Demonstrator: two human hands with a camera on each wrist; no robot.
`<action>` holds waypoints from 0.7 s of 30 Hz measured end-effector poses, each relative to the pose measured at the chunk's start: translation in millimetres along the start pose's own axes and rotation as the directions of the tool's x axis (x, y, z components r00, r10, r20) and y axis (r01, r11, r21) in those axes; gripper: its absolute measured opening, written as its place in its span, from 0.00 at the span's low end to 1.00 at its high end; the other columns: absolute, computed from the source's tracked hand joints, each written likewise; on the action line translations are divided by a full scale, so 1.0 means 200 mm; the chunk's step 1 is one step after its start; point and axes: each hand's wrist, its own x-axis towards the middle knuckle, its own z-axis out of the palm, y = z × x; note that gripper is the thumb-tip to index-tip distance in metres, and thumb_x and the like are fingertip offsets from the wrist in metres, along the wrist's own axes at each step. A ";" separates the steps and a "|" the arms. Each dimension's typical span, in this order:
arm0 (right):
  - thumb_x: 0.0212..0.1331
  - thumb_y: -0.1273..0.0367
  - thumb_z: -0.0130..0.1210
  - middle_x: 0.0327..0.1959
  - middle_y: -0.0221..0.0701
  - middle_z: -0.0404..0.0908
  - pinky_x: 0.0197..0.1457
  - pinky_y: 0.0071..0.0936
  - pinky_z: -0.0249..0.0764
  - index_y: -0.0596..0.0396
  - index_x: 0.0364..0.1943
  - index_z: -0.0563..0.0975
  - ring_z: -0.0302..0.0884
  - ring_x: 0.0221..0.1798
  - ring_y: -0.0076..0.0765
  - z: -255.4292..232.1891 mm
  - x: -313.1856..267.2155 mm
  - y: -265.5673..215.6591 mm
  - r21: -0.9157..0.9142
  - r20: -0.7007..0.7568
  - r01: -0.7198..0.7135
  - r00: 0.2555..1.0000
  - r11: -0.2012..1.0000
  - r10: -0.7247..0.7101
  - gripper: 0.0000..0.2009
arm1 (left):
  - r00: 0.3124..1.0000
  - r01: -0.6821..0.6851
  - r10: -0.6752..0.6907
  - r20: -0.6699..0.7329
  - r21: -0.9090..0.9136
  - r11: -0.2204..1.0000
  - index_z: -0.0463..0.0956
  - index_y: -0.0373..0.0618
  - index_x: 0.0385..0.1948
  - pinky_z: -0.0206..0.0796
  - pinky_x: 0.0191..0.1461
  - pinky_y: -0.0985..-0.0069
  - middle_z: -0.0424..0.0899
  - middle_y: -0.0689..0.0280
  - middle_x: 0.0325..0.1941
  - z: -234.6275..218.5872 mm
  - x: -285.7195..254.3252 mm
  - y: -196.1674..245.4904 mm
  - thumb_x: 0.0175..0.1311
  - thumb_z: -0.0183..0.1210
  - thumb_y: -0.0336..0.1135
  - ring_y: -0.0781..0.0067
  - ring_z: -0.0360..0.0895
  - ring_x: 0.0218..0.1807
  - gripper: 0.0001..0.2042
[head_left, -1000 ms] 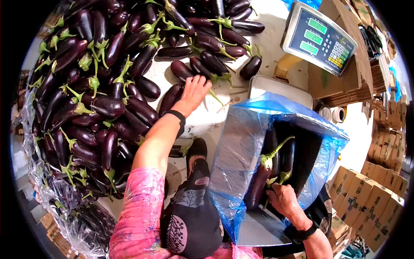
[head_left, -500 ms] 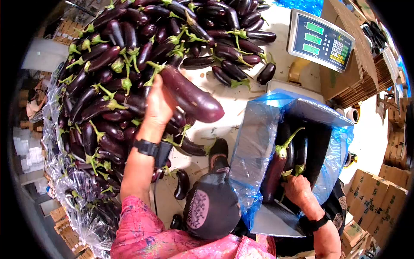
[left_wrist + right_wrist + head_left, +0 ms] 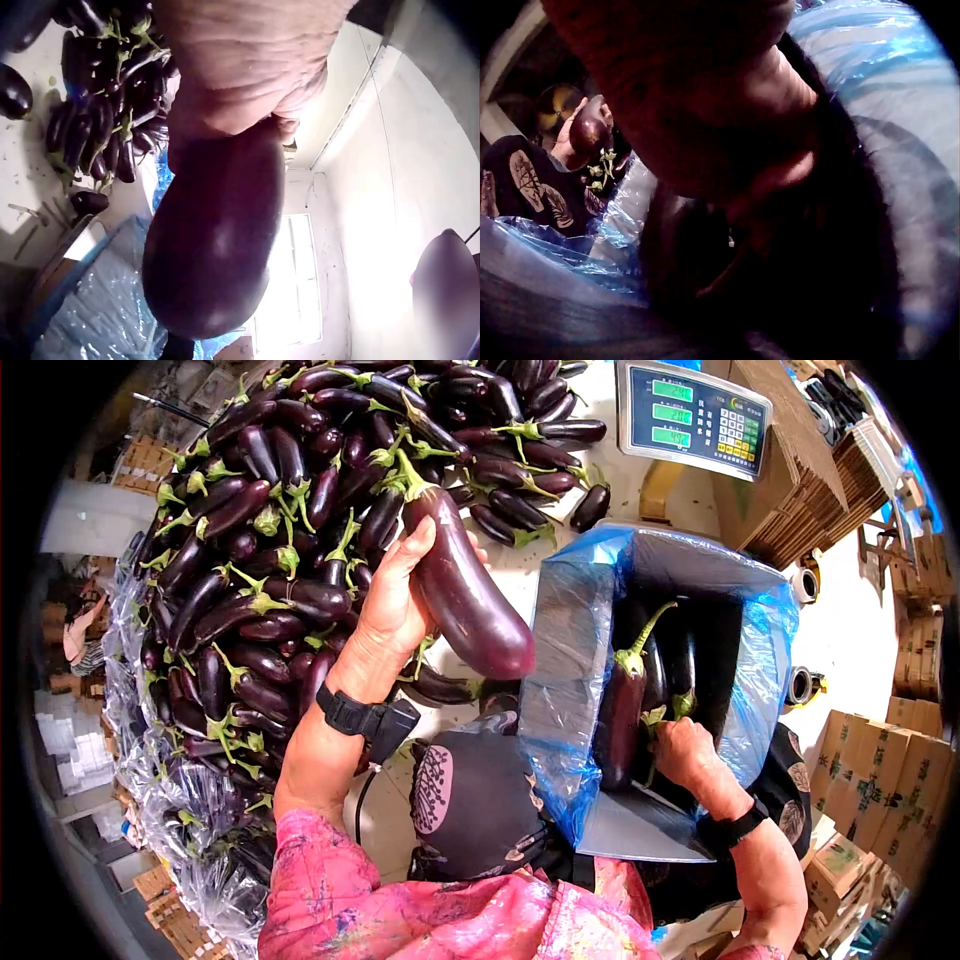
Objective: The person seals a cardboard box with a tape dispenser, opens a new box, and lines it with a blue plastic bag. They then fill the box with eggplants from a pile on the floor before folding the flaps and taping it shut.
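Note:
My left hand [image 3: 395,600] grips a large purple eggplant [image 3: 468,590] around its upper part, raised beside the box. Its green stem points up and its rounded end leans toward the box; the left wrist view shows this eggplant [image 3: 217,240] close up. Inside the cardboard box [image 3: 650,825], lined with blue plastic film [image 3: 565,650], several eggplants [image 3: 622,710] lie lengthwise with stems toward the far end or the middle. My right hand [image 3: 690,755] is down in the box, fingers curled at the green stem of an eggplant; its fingertips are in deep shadow in the right wrist view.
A big heap of eggplants [image 3: 270,600] covers the left side, edged by clear plastic sheeting [image 3: 170,760]. Behind the box stands a scale with a lit display [image 3: 695,415]. Flattened cardboard [image 3: 800,470] leans at its right, and stacked cartons [image 3: 875,780] stand farther right.
My left hand reached among the loose eggplants, picked one up and carried it right, turning it more upright beside the box. My right hand has stayed at the stems in the box.

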 end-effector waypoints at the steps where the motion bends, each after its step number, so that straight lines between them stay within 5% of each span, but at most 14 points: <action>1: 0.58 0.59 0.59 0.29 0.48 0.84 0.41 0.48 0.81 0.57 0.29 0.83 0.84 0.35 0.57 -0.01 0.00 -0.01 0.008 -0.001 -0.007 1.000 1.000 0.007 0.14 | 0.998 0.018 -0.017 0.063 -0.015 1.000 0.72 0.40 0.49 0.78 0.52 0.61 0.83 0.57 0.42 0.04 -0.02 0.01 0.65 0.63 0.48 0.60 0.83 0.45 0.21; 8: 0.59 0.61 0.58 0.32 0.47 0.85 0.41 0.48 0.81 0.56 0.33 0.83 0.85 0.37 0.55 -0.06 -0.06 -0.04 0.023 -0.031 -0.025 0.999 0.999 0.026 0.12 | 0.991 -0.130 0.113 0.078 0.274 0.953 0.70 0.41 0.53 0.78 0.50 0.66 0.82 0.59 0.43 0.09 -0.11 0.07 0.64 0.65 0.43 0.64 0.83 0.42 0.22; 10: 0.59 0.59 0.59 0.30 0.47 0.84 0.40 0.49 0.80 0.56 0.32 0.82 0.84 0.35 0.57 -0.07 -0.07 -0.04 0.006 -0.060 -0.008 0.998 1.000 0.008 0.13 | 0.988 -0.151 0.144 0.054 0.494 0.856 0.69 0.41 0.55 0.76 0.51 0.69 0.80 0.63 0.44 0.03 -0.19 0.11 0.63 0.64 0.38 0.68 0.82 0.43 0.22; 13: 0.58 0.57 0.61 0.25 0.48 0.82 0.36 0.51 0.79 0.57 0.29 0.80 0.83 0.32 0.59 -0.03 -0.07 -0.01 -0.028 -0.138 0.037 0.990 0.999 -0.040 0.16 | 0.998 0.006 0.051 -0.043 0.821 0.571 0.64 0.38 0.62 0.63 0.63 0.74 0.76 0.63 0.53 -0.24 -0.40 0.06 0.57 0.67 0.43 0.73 0.71 0.56 0.33; 17: 0.60 0.58 0.59 0.29 0.48 0.84 0.40 0.50 0.79 0.57 0.36 0.80 0.83 0.36 0.58 -0.06 -0.09 -0.03 -0.061 -0.101 0.034 0.994 0.998 -0.040 0.15 | 0.945 0.324 -0.175 -0.276 0.861 0.391 0.59 0.39 0.68 0.61 0.68 0.67 0.75 0.55 0.61 -0.74 -1.00 -0.32 0.58 0.68 0.46 0.66 0.71 0.62 0.40; 19: 0.59 0.57 0.60 0.29 0.50 0.83 0.40 0.52 0.78 0.57 0.36 0.79 0.83 0.36 0.61 -0.05 -0.07 -0.02 -0.054 -0.108 0.038 0.993 0.998 -0.044 0.15 | 0.888 0.439 -0.174 -0.426 0.897 0.049 0.61 0.37 0.65 0.64 0.66 0.62 0.75 0.48 0.62 -1.09 -1.45 -0.65 0.55 0.71 0.48 0.55 0.73 0.62 0.40; 21: 0.59 0.57 0.60 0.29 0.51 0.83 0.41 0.52 0.78 0.57 0.37 0.79 0.82 0.36 0.61 -0.05 -0.06 -0.03 -0.057 -0.113 0.025 0.993 0.998 -0.031 0.16 | 0.808 0.583 -0.328 -0.489 0.740 0.335 0.62 0.37 0.62 0.71 0.57 0.60 0.80 0.45 0.55 -1.26 -1.88 -0.88 0.51 0.74 0.51 0.49 0.77 0.59 0.41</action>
